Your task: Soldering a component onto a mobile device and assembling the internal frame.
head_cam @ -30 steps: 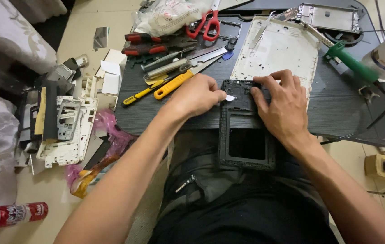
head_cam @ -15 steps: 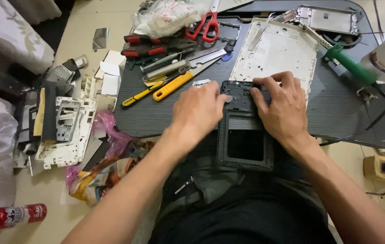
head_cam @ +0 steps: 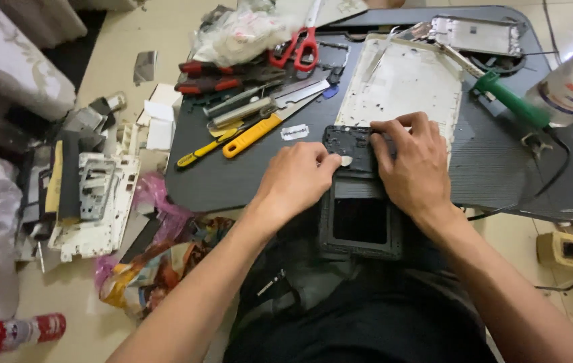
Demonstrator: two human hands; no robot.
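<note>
Head view: both hands on a dark phone frame at the worktop edge

L hand sits at the left side of the dark phone frame; its grip is narrow, thumb & fingertips pinched on a small pale disc that lies right on the frame's upper part. R hand lies flat over the frame's upper right, fingers curled over the top edge, pressing it down; grip holds the frame, not closed around it. The frame rests partly on the black worktop, its lower half w/ the square opening hanging over the lap.

Just above the L hand: a small white blade-like piece. Behind the R hand, touching the frame's top, a white back panel. Left of that, a yellow-handled screwdriver beside a thinner yellow-and-black one, then red-handled pliers and red scissors. Far right, a green-handled soldering iron w/ black cord. On the floor to the left, well apart: white plastic frames & a red can.
</note>
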